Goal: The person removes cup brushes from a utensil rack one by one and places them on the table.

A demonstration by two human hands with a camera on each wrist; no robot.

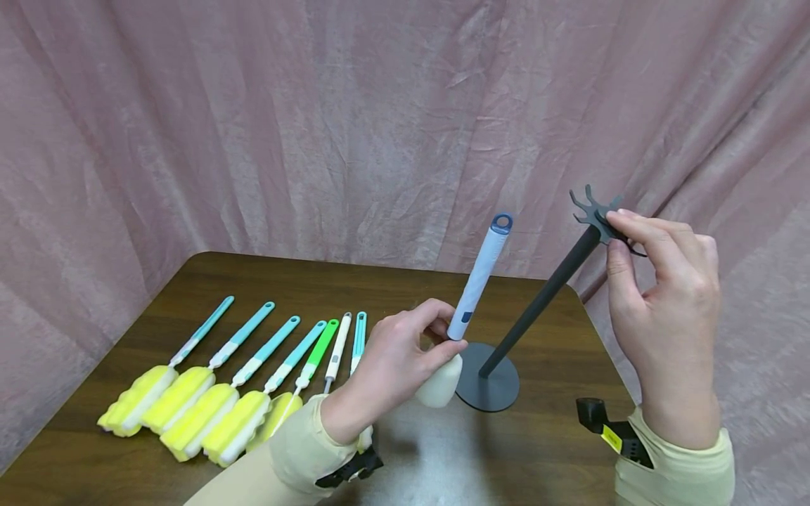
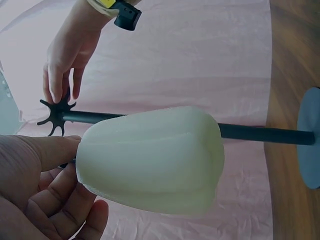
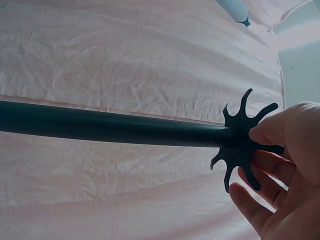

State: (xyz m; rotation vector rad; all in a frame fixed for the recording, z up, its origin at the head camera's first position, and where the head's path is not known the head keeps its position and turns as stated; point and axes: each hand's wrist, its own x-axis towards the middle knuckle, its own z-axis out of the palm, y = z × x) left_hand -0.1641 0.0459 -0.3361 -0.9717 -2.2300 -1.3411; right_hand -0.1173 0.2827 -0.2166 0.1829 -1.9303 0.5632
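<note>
My left hand (image 1: 392, 362) pinches a bottle sponge brush (image 1: 479, 281) near where the handle meets the head. Its pale blue handle points up, ending in a dark blue ring, and its white sponge head (image 2: 155, 160) hangs below the fingers. With thumb and fingers, my right hand (image 1: 673, 302) grips the star-shaped hook top (image 3: 242, 135) of a dark stand. The stand's pole (image 1: 544, 299) rises from a round grey base (image 1: 487, 393) on the table and leans right in the head view. The brush is left of the pole, apart from the hooks.
Several sponge brushes with yellow-and-white heads (image 1: 183, 400) lie in a row at the left of the wooden table (image 1: 544, 457). A green-handled brush (image 1: 320, 348) and a white-handled one (image 1: 338, 344) lie nearest my left forearm. A pink curtain (image 1: 380, 126) hangs behind.
</note>
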